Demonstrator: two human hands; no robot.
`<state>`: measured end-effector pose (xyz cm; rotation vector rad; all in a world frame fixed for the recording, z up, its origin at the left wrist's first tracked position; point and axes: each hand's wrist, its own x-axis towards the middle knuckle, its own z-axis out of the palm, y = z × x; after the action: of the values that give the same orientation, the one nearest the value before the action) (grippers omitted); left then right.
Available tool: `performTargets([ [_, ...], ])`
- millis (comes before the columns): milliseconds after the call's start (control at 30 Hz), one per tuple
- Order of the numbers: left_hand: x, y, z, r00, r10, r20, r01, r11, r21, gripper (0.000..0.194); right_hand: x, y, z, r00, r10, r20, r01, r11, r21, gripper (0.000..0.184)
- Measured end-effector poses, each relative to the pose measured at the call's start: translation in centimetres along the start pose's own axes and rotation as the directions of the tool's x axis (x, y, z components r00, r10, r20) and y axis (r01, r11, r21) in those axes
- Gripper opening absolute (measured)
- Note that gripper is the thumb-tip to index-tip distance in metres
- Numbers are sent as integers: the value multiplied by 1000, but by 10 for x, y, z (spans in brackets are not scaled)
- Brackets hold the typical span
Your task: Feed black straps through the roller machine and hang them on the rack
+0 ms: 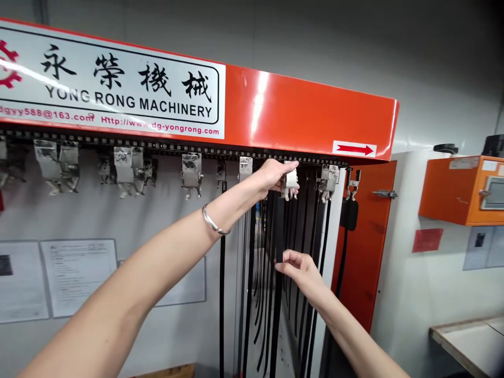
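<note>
The left hand [273, 175] holds a metal clip [291, 184], right hand [300, 269] beside black straps [279, 294].

This is a factory workshop. A long orange machine housing with a white maker's sign [110, 86] reading "Yong Rong Machinery" runs across the upper left of the frame. Below it, a chain carries a row of metal clips [191, 170], with long black straps [250, 278] hanging in the middle. An orange door [366, 241] stands at the machine's end, an orange control box [464, 191] is mounted on the wall at right, printed sheets [79, 278] are posted at left, and a plain desk [464, 346] sits lower right.
</note>
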<state>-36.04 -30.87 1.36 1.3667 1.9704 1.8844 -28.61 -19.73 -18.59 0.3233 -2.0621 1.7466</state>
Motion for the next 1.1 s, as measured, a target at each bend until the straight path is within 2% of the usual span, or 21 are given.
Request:
performTargets([
  [300, -3, -1, 3, 999, -28, -41, 29, 999, 29, 35, 21, 0, -14, 1000, -5, 9, 4, 999, 39, 24],
  [667, -5, -4, 6, 999, -20, -47, 20, 1000, 3, 38, 25, 1, -13, 1000, 5, -11, -4, 999, 49, 26],
  [767, -18, -16, 8, 995, 58, -76, -54, 998, 42, 37, 24, 1, -12, 1000, -5, -19, 6, 999, 44, 26],
  [833, -29, -31, 9, 982, 110, -155, -96, 991, 95, 46, 23, 0, -12, 999, -12, -32, 13, 999, 42, 26],
  [900, -38, -48, 10, 965, 120, -233, -89, 986, 141, 56, 24, 1, -11, 999, -12, -48, 14, 999, 35, 26],
  [1000, -39, -67, 11, 954, 134, -267, -93, 983, 160, 46, 25, 1, -11, 997, -14, -74, 16, 1000, 26, 27],
  [1100, -34, -74, 9, 949, 170, -264, -135, 980, 145, 43, 20, 1, -9, 994, -6, -111, 6, 1000, -1, 22],
])
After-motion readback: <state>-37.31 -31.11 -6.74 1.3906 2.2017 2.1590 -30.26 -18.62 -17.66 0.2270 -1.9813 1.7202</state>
